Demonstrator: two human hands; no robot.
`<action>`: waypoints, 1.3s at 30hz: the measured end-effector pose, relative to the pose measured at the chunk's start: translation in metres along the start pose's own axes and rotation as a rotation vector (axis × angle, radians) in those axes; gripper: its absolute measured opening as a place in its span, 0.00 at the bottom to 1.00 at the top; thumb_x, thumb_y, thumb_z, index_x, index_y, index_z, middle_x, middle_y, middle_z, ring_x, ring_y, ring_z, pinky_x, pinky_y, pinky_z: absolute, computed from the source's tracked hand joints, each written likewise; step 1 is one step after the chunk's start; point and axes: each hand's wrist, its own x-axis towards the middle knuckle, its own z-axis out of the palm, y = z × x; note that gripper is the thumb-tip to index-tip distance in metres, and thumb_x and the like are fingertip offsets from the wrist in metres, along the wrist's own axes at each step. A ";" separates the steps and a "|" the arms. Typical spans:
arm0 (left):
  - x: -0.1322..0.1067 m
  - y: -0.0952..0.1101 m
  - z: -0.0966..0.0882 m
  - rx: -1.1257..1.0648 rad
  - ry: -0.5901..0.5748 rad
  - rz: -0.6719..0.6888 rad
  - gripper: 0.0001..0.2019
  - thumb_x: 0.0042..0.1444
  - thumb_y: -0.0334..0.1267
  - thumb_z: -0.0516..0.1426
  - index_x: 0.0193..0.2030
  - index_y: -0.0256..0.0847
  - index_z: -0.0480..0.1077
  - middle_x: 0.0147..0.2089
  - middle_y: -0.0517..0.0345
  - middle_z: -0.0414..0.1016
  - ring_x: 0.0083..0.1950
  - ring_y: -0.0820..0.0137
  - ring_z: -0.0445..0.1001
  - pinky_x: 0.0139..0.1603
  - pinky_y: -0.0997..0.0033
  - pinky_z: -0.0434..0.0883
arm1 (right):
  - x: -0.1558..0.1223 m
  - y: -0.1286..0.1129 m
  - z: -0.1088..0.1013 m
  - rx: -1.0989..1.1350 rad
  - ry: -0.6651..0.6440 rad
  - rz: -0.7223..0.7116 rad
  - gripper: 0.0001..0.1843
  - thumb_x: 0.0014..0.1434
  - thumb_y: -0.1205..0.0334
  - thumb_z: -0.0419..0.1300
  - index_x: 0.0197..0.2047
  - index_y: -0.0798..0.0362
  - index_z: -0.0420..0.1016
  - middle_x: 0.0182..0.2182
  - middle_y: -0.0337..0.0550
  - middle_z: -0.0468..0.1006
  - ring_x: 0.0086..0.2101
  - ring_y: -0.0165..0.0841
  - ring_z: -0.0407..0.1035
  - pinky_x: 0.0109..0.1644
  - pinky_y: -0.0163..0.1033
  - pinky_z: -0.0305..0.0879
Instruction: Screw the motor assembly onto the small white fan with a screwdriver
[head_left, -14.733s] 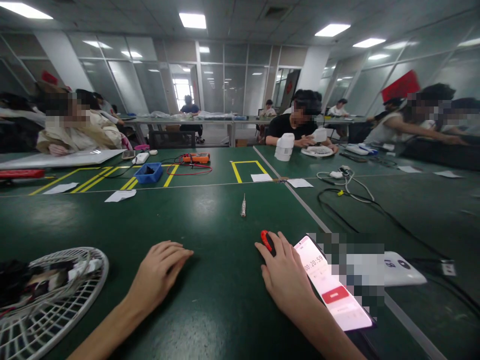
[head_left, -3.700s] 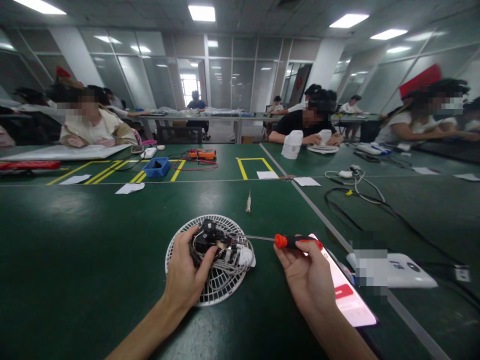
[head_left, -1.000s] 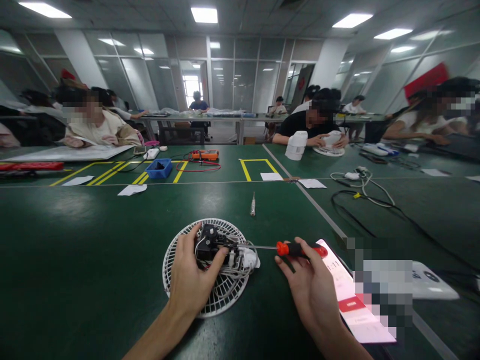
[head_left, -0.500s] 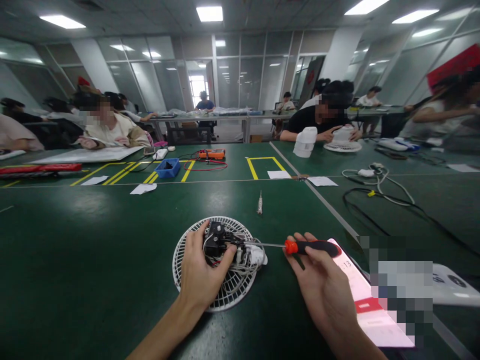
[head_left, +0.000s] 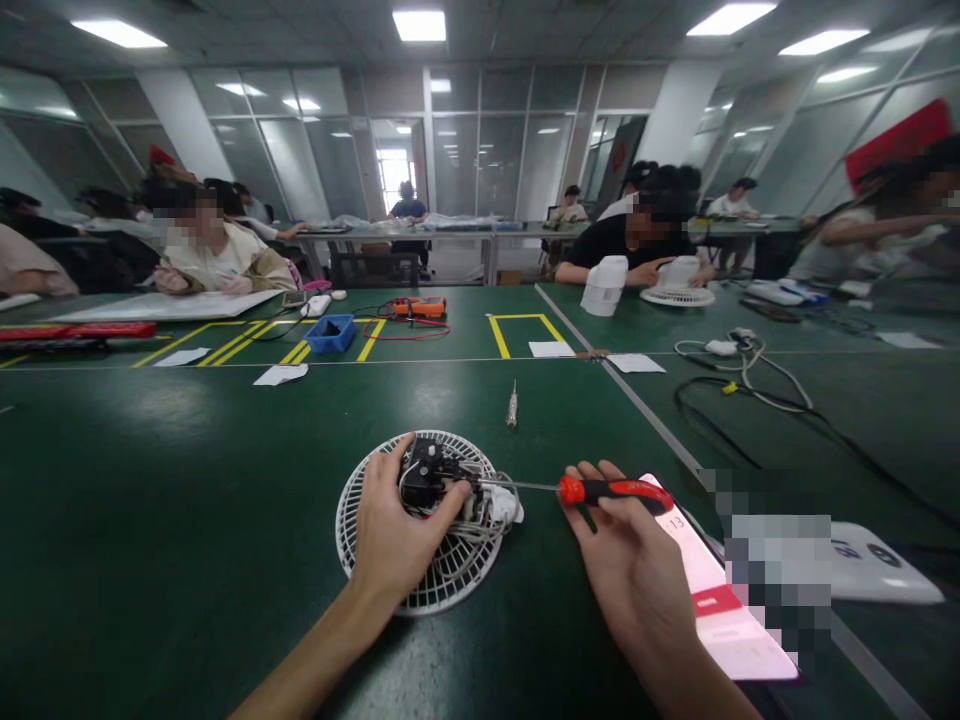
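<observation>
gripping screwdriver [head_left: 622, 489], left fingers [head_left: 451, 505] curled around motor [head_left: 424, 473]

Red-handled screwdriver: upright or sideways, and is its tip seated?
Sideways: the screwdriver points from the right hand toward the black mechanism the left hand grips. Seated: cannot tell; the tip isn't clear.

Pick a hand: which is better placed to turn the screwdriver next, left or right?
Right, most likely. The right hand holds the screwdriver by its handle, shaft pointing at the black mechanism. The left hand is occupied, gripping that mechanism over the white grille.
</observation>
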 end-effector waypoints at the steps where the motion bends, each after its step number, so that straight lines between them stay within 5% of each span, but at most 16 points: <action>1: 0.000 0.000 0.000 -0.002 0.002 -0.001 0.37 0.52 0.60 0.65 0.65 0.44 0.66 0.53 0.52 0.71 0.57 0.56 0.72 0.62 0.46 0.71 | 0.000 0.000 0.000 0.012 -0.003 0.002 0.29 0.34 0.70 0.73 0.44 0.51 0.76 0.42 0.44 0.82 0.49 0.39 0.77 0.49 0.41 0.79; 7: -0.002 -0.002 -0.001 -0.007 0.009 0.004 0.35 0.52 0.59 0.65 0.62 0.45 0.67 0.52 0.53 0.71 0.55 0.57 0.73 0.60 0.48 0.72 | 0.006 0.001 0.000 -0.012 0.017 -0.001 0.30 0.35 0.71 0.76 0.44 0.52 0.76 0.35 0.40 0.83 0.42 0.36 0.79 0.49 0.40 0.79; 13: -0.002 -0.003 0.000 -0.027 0.023 0.004 0.34 0.52 0.59 0.65 0.61 0.44 0.67 0.51 0.53 0.71 0.54 0.56 0.73 0.59 0.47 0.72 | 0.009 0.007 -0.005 -0.105 0.020 0.074 0.27 0.40 0.60 0.80 0.43 0.50 0.76 0.29 0.34 0.81 0.27 0.31 0.76 0.31 0.34 0.78; 19: -0.003 -0.003 -0.001 -0.029 0.028 0.009 0.34 0.52 0.60 0.65 0.60 0.44 0.68 0.51 0.52 0.72 0.54 0.56 0.73 0.58 0.47 0.73 | 0.003 0.003 -0.004 -0.011 -0.029 -0.008 0.29 0.36 0.66 0.77 0.45 0.52 0.77 0.41 0.43 0.84 0.46 0.39 0.79 0.50 0.43 0.79; 23: -0.003 -0.003 -0.002 -0.019 0.037 0.024 0.33 0.52 0.59 0.65 0.60 0.44 0.67 0.51 0.52 0.71 0.54 0.56 0.73 0.58 0.48 0.73 | 0.003 0.001 -0.002 -0.045 -0.048 -0.056 0.34 0.34 0.67 0.78 0.47 0.52 0.77 0.40 0.44 0.85 0.46 0.40 0.80 0.51 0.44 0.79; 32: -0.005 -0.003 -0.001 -0.006 0.031 0.051 0.32 0.54 0.58 0.65 0.60 0.45 0.66 0.50 0.54 0.71 0.53 0.58 0.73 0.57 0.48 0.73 | 0.008 0.004 -0.003 -0.236 -0.047 -0.044 0.30 0.35 0.52 0.83 0.39 0.53 0.76 0.27 0.39 0.82 0.25 0.32 0.76 0.26 0.32 0.73; 35: -0.005 -0.003 -0.002 -0.004 0.028 0.054 0.32 0.54 0.58 0.65 0.61 0.45 0.66 0.50 0.53 0.70 0.54 0.58 0.73 0.58 0.48 0.73 | 0.005 0.004 -0.002 -0.198 -0.055 -0.075 0.25 0.41 0.49 0.79 0.37 0.52 0.76 0.30 0.39 0.81 0.34 0.39 0.79 0.34 0.39 0.78; 39: -0.006 -0.002 -0.003 -0.014 0.031 0.043 0.32 0.54 0.58 0.64 0.60 0.45 0.66 0.50 0.53 0.70 0.54 0.57 0.72 0.58 0.46 0.73 | 0.001 0.004 0.000 -0.077 -0.097 -0.123 0.25 0.42 0.58 0.72 0.45 0.52 0.77 0.44 0.46 0.83 0.51 0.45 0.77 0.53 0.48 0.75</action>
